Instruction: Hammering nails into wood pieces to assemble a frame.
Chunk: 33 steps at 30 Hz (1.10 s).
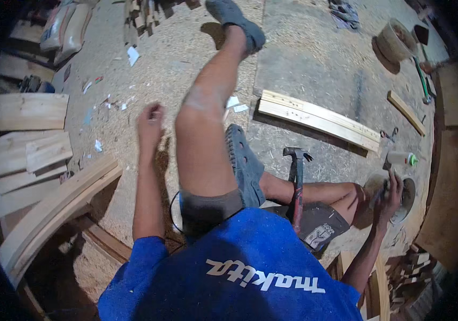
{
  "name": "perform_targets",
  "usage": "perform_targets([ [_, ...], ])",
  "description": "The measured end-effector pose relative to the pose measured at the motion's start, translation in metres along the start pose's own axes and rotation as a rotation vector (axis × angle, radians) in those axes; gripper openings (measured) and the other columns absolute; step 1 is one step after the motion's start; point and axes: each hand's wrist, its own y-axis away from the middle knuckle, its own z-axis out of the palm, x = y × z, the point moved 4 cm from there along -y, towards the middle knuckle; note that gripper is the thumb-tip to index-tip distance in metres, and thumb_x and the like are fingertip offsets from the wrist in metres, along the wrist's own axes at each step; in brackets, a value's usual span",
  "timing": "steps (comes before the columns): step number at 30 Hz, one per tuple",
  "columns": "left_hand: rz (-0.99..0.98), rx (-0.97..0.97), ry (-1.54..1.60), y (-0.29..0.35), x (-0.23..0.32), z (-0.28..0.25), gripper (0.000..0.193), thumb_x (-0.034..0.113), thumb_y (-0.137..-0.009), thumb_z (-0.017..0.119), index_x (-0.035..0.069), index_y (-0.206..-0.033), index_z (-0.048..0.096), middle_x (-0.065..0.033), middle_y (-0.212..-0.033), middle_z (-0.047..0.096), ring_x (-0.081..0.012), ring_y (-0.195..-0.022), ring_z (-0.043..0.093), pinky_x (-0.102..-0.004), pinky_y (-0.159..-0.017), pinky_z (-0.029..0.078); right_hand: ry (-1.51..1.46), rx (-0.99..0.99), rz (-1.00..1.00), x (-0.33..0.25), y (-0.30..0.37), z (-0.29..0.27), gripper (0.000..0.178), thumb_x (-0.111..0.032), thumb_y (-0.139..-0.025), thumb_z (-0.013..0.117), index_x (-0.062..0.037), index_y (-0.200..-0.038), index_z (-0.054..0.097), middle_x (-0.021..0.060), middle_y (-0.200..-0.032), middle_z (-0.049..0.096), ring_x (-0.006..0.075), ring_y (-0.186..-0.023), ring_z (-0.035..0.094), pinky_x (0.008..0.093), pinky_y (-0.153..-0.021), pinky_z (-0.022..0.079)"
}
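Head view looks down over a blue shirt at a person seated on a sawdust-strewn floor. Left hand hangs out to the side above the floor, fingers curled loosely inward, holding nothing that shows. Right hand reaches down to a round shallow container at the right; the fingers bend over its near edge, though whether they grip something small is hard to tell at this blur. A claw hammer rests against the right thigh, head up, touched by neither hand. Just beyond the container lie a small white bottle with a green cap and, farther out, a long pale wooden board. A curved wooden piece lies to the left.
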Motion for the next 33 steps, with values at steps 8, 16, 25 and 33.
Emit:
perform_targets([
  [8, 0.247, -0.225, -0.762, 0.042, -0.081, 0.167, 0.064, 0.014, -0.107, 0.05, 0.006, -0.167, 0.031, -0.0204, -0.145, 0.056, -0.0396, -0.127, 0.06, -0.057, -0.103, 0.052, -0.123, 0.254, 0.199, 0.041, 0.179, -0.015, 0.038, 0.012, -0.096, 0.061, -0.0025, -0.13, 0.072, 0.015, -0.123, 0.066, 0.0285, -0.112, 0.067, 0.0382, -0.091, 0.053],
  [16, -0.229, -0.311, 0.423, -0.03, -0.076, 0.087, 0.059, 0.038, -0.106, 0.066, 0.001, -0.15, 0.055, -0.0197, -0.139, 0.066, -0.0288, -0.126, 0.063, -0.0469, -0.103, 0.054, 0.205, -0.08, 0.496, 0.075, 0.275, 0.059, 0.043, -0.001, -0.097, 0.064, -0.0112, -0.139, 0.068, 0.017, -0.137, 0.063, 0.0357, -0.128, 0.063, 0.0442, -0.106, 0.053],
  [25, -0.188, -0.095, 1.431, -0.001, 0.065, -0.047, 0.071, 0.056, -0.108, 0.051, 0.009, -0.161, 0.05, -0.0152, -0.165, 0.051, -0.0354, -0.153, 0.045, -0.0567, -0.133, 0.024, 0.141, 0.027, 0.614, 0.058, 0.216, 0.027, 0.047, -0.007, -0.088, 0.071, -0.0087, -0.135, 0.072, 0.0153, -0.136, 0.068, 0.0349, -0.123, 0.069, 0.0455, -0.102, 0.056],
  [33, -0.002, -0.496, 1.133, 0.092, 0.19, 0.081, 0.066, 0.022, -0.1, 0.076, -0.004, -0.154, 0.046, -0.0207, -0.138, 0.067, -0.0317, -0.125, 0.07, -0.0425, -0.108, 0.058, 0.111, 0.041, -0.014, 0.002, 0.03, 0.001, 0.042, -0.011, -0.093, 0.071, -0.0054, -0.135, 0.069, 0.0213, -0.134, 0.065, 0.0424, -0.126, 0.062, 0.0477, -0.105, 0.051],
])
